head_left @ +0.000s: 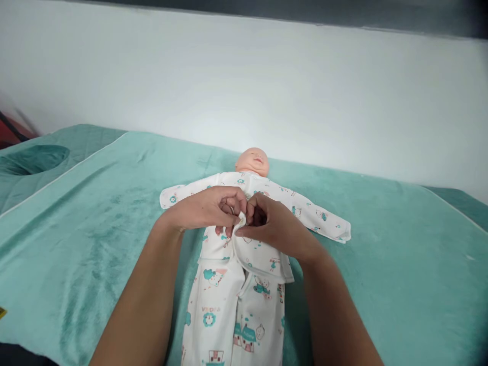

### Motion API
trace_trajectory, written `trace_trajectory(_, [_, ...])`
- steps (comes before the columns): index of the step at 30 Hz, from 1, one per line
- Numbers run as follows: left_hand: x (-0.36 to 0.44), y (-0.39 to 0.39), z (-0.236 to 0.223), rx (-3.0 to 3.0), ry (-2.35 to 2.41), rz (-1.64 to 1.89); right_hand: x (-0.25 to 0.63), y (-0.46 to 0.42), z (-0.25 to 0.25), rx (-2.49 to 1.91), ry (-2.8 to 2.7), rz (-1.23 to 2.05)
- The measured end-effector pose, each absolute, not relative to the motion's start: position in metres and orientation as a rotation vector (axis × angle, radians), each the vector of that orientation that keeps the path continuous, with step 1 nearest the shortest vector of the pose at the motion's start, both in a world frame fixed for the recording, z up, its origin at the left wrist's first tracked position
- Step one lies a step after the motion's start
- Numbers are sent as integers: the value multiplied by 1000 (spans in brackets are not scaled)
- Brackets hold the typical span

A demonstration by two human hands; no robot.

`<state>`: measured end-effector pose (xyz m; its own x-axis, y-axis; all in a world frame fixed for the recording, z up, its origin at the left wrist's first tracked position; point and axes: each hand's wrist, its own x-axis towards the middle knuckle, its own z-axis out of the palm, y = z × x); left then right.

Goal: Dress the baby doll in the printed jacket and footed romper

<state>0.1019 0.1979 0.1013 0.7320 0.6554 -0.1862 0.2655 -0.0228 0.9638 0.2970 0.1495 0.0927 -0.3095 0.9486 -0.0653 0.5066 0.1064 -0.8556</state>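
Observation:
A baby doll (253, 161) lies on its back, its head toward the wall. It wears a white printed baby jacket (263, 256) with both long sleeves spread out to the sides, and matching trousers (213, 315). Over the chest, my left hand (223, 208) pinches the jacket's front edge between thumb and fingers. Close against it, my right hand (270, 223) grips the same edge from the other side. A small folded bit of cloth shows between the two hands. Whether a fastener is there is hidden by the fingers. Below them the lower front flap hangs loose over the trousers.
A teal cover (400, 284) spreads under the doll across the bed. At the far left is a padded section with a round face hole (34, 158). A white wall (244, 86) stands behind the bed. A small yellow item (2, 312) sits at the left edge.

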Motion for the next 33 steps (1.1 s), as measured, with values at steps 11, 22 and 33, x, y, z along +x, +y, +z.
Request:
trace_trajectory(11, [102,200,97,1567,693,409,303,151,91,-1279,-1824,1304])
trace_trajectory(22, [99,204,90,1519,584,458,310,155,85,-1114,-1659,1501])
trace_trajectory(33, [97,203,91,1573,608,452,309,156,81,-1099,-1602,1491])
